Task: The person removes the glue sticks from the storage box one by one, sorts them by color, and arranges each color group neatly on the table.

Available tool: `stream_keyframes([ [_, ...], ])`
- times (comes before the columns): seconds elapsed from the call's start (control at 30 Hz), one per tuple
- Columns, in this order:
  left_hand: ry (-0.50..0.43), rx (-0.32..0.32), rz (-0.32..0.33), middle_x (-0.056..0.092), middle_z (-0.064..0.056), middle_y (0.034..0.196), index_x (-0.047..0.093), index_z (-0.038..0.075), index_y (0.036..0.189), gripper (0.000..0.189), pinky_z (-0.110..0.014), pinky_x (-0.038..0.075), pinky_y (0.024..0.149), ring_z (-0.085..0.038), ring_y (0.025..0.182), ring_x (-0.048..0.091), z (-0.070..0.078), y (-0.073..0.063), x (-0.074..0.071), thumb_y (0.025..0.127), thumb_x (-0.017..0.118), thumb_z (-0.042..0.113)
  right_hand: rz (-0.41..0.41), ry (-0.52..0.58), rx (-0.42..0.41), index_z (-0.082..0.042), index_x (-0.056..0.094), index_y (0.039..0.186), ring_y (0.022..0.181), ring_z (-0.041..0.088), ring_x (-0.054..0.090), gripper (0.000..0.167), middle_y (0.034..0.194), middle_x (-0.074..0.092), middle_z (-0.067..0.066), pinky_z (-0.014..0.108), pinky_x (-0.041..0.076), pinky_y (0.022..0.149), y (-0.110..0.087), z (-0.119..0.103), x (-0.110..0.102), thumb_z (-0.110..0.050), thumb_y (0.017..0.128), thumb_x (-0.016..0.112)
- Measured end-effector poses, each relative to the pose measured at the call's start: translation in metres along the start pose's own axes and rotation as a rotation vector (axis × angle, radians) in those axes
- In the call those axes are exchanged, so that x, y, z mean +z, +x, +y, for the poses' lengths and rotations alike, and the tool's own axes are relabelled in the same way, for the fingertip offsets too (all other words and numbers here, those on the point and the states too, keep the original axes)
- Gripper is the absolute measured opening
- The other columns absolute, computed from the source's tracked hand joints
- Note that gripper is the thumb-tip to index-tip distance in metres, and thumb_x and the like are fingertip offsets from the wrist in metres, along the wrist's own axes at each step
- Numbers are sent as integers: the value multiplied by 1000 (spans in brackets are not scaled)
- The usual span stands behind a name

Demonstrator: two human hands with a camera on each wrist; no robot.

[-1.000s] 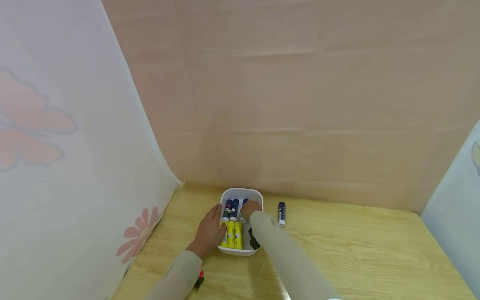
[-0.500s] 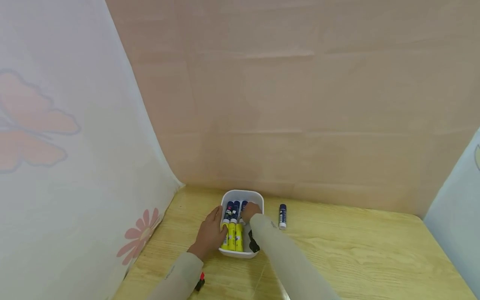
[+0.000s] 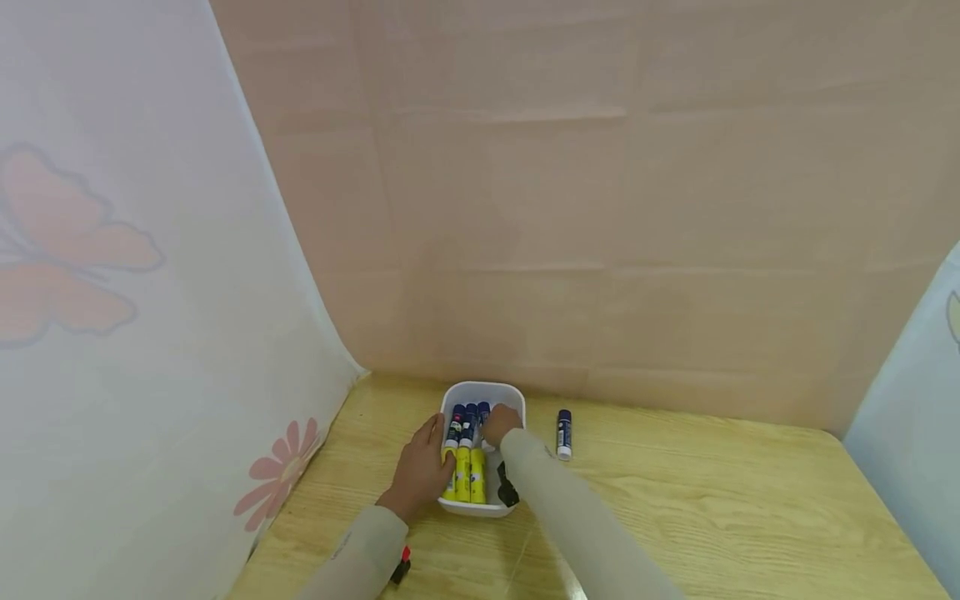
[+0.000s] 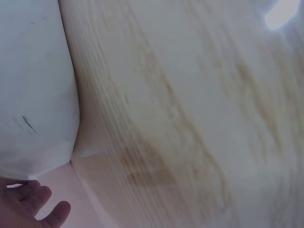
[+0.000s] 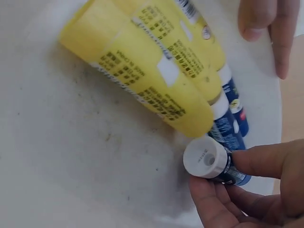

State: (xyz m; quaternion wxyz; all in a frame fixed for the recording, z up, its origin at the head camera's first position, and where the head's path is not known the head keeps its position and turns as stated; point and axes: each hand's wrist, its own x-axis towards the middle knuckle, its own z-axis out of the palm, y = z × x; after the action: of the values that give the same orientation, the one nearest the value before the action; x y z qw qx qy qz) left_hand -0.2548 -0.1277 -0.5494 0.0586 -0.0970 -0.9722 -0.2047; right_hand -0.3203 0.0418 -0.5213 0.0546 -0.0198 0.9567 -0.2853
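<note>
In the head view, a white plastic container (image 3: 483,511) stands on the table with my left hand (image 3: 422,467) holding its left side, thumb inside over the rim. The left wrist view catches the fingers (image 4: 56,214) beside the outer wall. My right hand (image 3: 504,425) reaches inside and pinches a navy glue stick (image 5: 206,157) between thumb and fingers, its white end toward the wrist camera. Left of that stick lie two navy glue sticks (image 3: 468,425) side by side. Below them is a row of three yellow tubes (image 3: 477,477), the leftmost partly hidden by the left thumb.
Another navy glue stick (image 3: 564,435) lies on the wood-grain table (image 3: 712,500), right of the container. A brown paper backdrop (image 3: 570,208) rises behind, with white printed sheets (image 3: 202,275) at the sides. A small black and red object (image 3: 402,567) shows by the left sleeve.
My right hand has shifted the pinched glue stick slightly left, up close to the other navy ones. The left hand keeps its hold on the container's side.
</note>
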Motion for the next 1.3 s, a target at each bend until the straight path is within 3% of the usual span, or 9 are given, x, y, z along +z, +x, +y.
stream_keyframes([
  [0.13,1,-9,7,32,-17,153,27,1,152,70,-55,39,104,-36,134,39,0,2,0,96,55,31,-9,47,-32,-1,63,68,57,17,50,20,65,58,6,31,44,51,0,-6,-17,-10,85,68],
  [0.23,0,-20,4,32,-16,154,27,2,153,70,-54,38,105,-36,135,38,0,3,1,96,55,31,-29,163,-47,3,69,84,60,16,51,15,72,62,6,29,45,53,3,-9,-33,-11,87,67],
  [0.37,-3,-25,-3,31,-16,155,26,2,153,71,-54,37,106,-35,137,36,-2,3,3,96,54,32,-97,404,-13,8,63,117,75,18,60,32,94,67,11,35,55,69,5,-8,-54,-11,91,65],
  [0.53,0,-37,-5,30,-15,155,24,3,154,71,-54,36,106,-35,137,36,-5,1,4,96,54,32,-159,563,24,11,49,134,90,22,65,46,114,63,18,41,54,87,2,-5,-78,-13,96,60],
  [0.67,-15,-27,6,30,-17,154,25,2,153,71,-55,37,106,-37,135,37,-5,1,2,96,54,31,-138,595,20,11,45,137,100,27,64,48,122,60,22,39,54,88,1,4,-94,-13,97,57],
  [0.93,-16,-48,-8,29,-16,155,24,3,154,72,-56,36,106,-38,136,36,-7,2,2,96,55,32,-113,638,55,11,40,141,114,35,58,50,130,54,27,41,52,92,7,48,-117,-11,98,54],
  [1.3,-39,-28,-5,28,-18,155,22,2,154,72,-56,35,107,-37,137,35,-4,3,2,96,52,32,-84,637,118,17,39,137,98,28,60,45,124,53,30,43,52,91,-8,95,-132,-4,98,51],
])
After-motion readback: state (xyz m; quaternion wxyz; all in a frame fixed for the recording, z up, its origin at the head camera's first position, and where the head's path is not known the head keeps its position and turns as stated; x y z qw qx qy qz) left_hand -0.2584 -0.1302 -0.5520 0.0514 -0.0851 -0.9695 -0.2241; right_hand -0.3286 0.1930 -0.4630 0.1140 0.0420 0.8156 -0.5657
